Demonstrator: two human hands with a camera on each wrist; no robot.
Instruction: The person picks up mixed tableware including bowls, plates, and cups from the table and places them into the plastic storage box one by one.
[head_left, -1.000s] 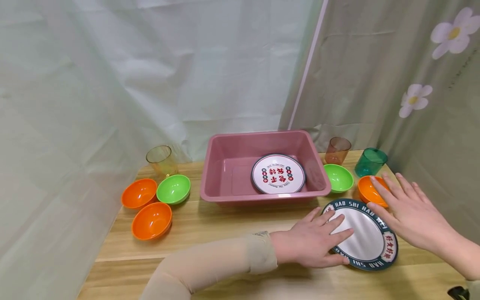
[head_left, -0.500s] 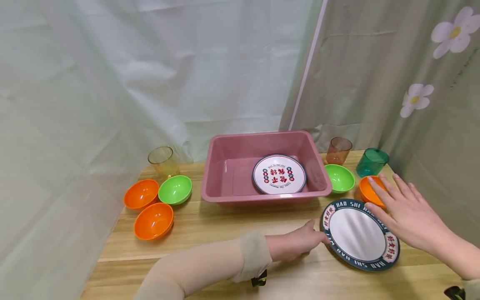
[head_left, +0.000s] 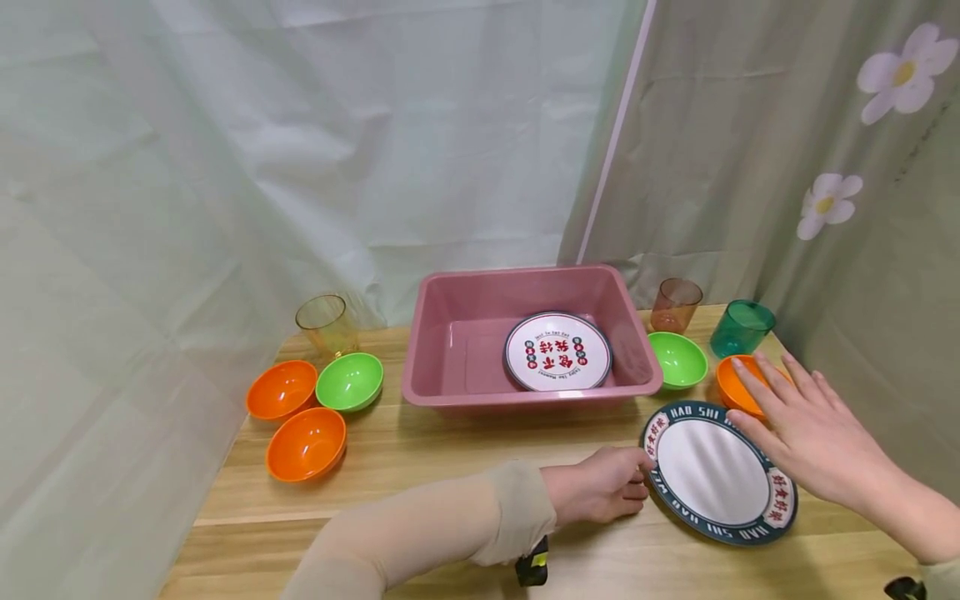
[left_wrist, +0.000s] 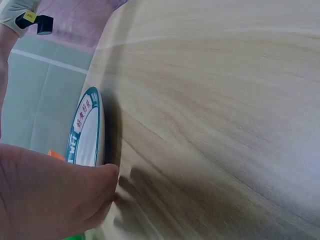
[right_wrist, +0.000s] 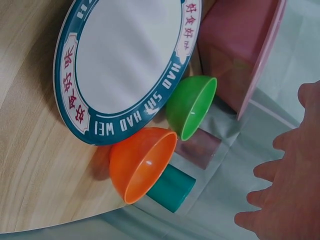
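Note:
A large oval-looking plate (head_left: 716, 471) with a dark green lettered rim and white centre lies on the table at the right. My left hand (head_left: 600, 483) is at its left edge, fingers curled, and pinches the rim; in the left wrist view the hand (left_wrist: 55, 195) covers part of the plate (left_wrist: 89, 135). The fingertips under the rim are hidden. My right hand (head_left: 832, 433) is spread above the plate's right side, fingers straight, holding nothing. In the head view it partly overlaps an orange bowl (head_left: 731, 390).
Behind stands a pink basin (head_left: 465, 398) holding a smaller printed plate (head_left: 558, 350). Right of it are a green bowl (head_left: 677, 360), a brownish cup (head_left: 675, 305) and a teal cup (head_left: 742, 329). At left stand two orange bowls (head_left: 306, 444), a green bowl (head_left: 349, 382) and a yellowish cup (head_left: 327, 323).
My left hand has drawn back leftward from over the plate, and its spread fingers have curled at the left rim. The right hand stays spread in nearly the same place.

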